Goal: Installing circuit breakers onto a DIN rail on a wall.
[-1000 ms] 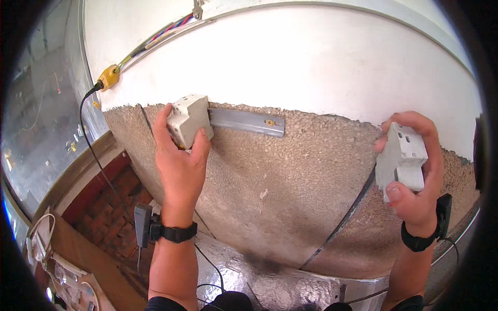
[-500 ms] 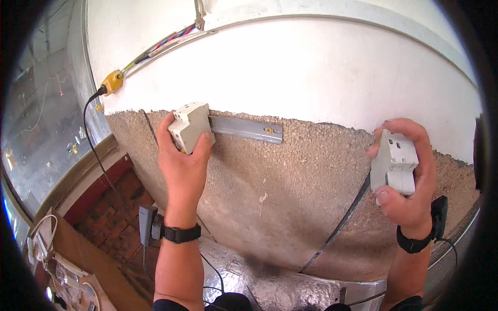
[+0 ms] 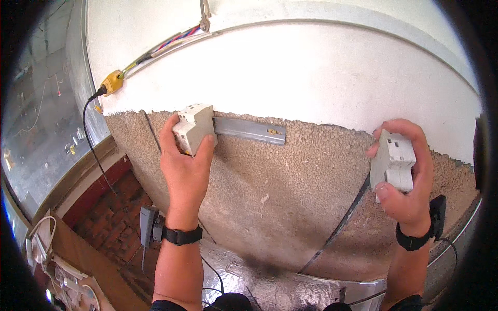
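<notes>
My left hand [image 3: 184,176] grips an off-white circuit breaker block [image 3: 193,129] between thumb and fingers, right at the left end of a grey metal rail [image 3: 246,132] fixed on the wall, with a brass screw near its right end. Well to the right of the rail, my right hand [image 3: 410,199] is wrapped round a second, similar breaker block [image 3: 394,160], held in front of the pebbled part of the wall [image 3: 290,197]. Whether either block touches the wall behind it is hard to tell.
A yellow plug connector [image 3: 111,83] with black cable hangs from wires along the white upper wall [image 3: 332,67]. At left are a glass pane [image 3: 41,135], red tiles [image 3: 111,207] and a wooden board [image 3: 78,243] with white cables. Foil sheeting [image 3: 236,269] lies below.
The whole view has shifted slightly downward. My right hand and its block have moved a little left, toward the rail. My left hand keeps its place at the rail's left end.
</notes>
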Tool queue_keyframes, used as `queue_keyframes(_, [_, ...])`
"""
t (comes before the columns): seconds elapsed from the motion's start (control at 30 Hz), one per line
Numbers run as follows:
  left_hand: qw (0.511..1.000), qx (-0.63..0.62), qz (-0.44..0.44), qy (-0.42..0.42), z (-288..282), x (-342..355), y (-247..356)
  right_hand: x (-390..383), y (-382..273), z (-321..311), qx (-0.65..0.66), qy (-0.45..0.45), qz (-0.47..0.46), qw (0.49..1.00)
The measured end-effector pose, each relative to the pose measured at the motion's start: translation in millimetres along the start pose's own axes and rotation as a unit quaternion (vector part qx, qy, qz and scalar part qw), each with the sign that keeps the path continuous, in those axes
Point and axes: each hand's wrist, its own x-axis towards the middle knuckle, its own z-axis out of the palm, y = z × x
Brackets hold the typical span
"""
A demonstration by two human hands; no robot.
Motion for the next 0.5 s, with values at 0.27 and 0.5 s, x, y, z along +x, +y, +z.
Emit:
queue_keyframes(0.27, [0.991,-0.117,-0.052,-0.029,-1.8,3.6,-3.3,1.3,-2.1,-0.3,0.015,-0.002,0.014,1.000])
queue_keyframes(0.5, [0.997,-0.064,-0.046,-0.013,-4.5,-1.2,1.8,2.0,-2.0,-3.1,-0.011,-0.016,-0.002,1.000])
